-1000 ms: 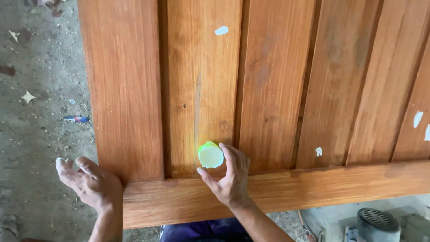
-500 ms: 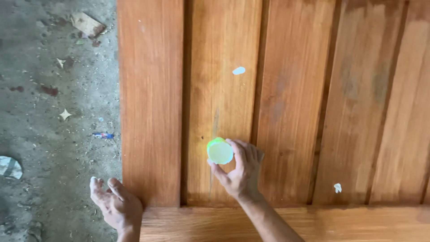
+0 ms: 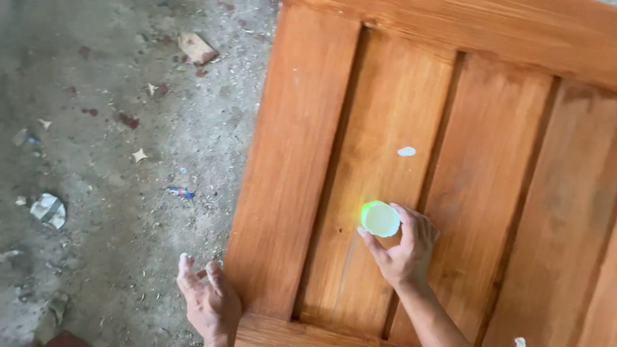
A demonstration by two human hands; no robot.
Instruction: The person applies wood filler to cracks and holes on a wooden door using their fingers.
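A large varnished wooden door panel (image 3: 295,167) with vertical slats lies flat and fills the right of the head view. My right hand (image 3: 405,250) grips a small round pale-green pad (image 3: 380,219) and presses it on a middle slat. My left hand (image 3: 209,299) rests by the panel's near left corner, fingers spread, touching its edge and holding nothing. A white blob (image 3: 406,151) sits on the slat above the pad.
Dusty concrete floor (image 3: 116,173) at the left carries scattered debris: a crumpled white scrap (image 3: 48,209), a brown chip (image 3: 196,47), a small blue bit (image 3: 180,191). Another white speck (image 3: 519,341) shows at the panel's bottom right.
The view has swung and tilted, so the panel now runs diagonally. My right hand with the pad has slid up the slat. My left hand stays at the panel's left edge.
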